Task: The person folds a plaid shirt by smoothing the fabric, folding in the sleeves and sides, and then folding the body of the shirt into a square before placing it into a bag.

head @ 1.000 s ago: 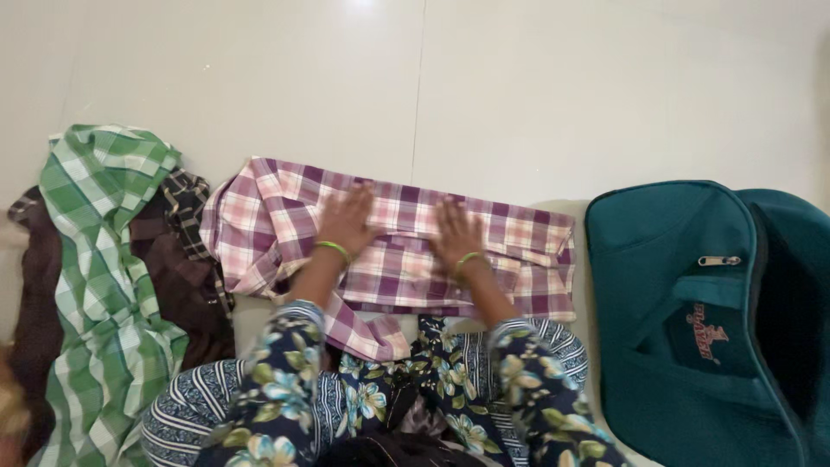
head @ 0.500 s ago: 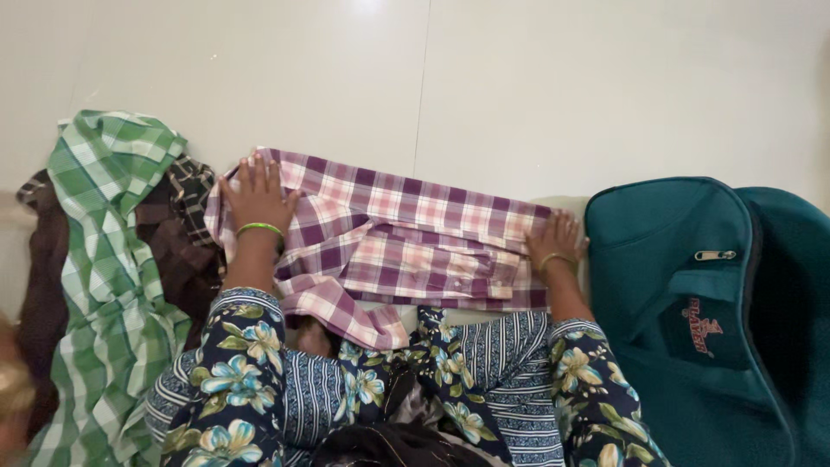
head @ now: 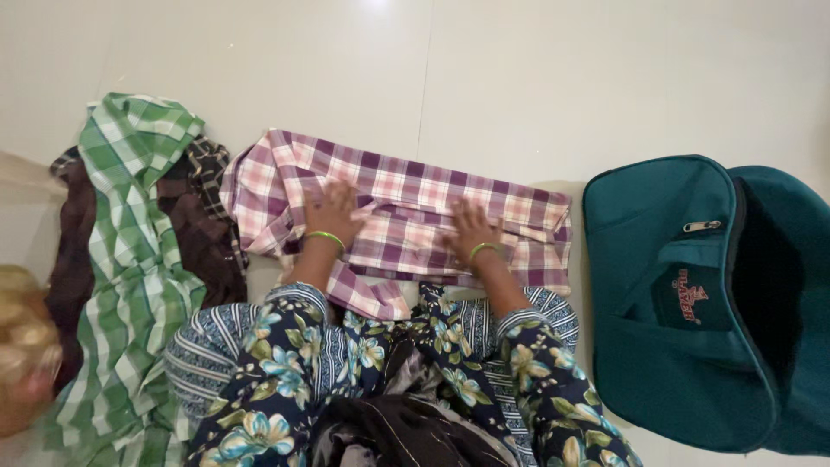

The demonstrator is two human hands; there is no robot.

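here, largest first: pale tiled floor [head: 519, 78]. teal bag [head: 692, 346] at 3 o'clock, mouth unzipped, small red emblem patch on its front pocket. green checked cloth [head: 130, 259] over dark brown garments [head: 203, 251] at 9 o'clock. purple-and-pink plaid shirt [head: 398, 216] at centre, folded into a long band. left hand [head: 331, 212] and right hand [head: 471, 229], each grip open, palms flat on it; even pressure outward from the middle would likely flatten the fold best.

purple and pink checked shirt [head: 406, 216], apparently folded into a long band, flat on pale floor
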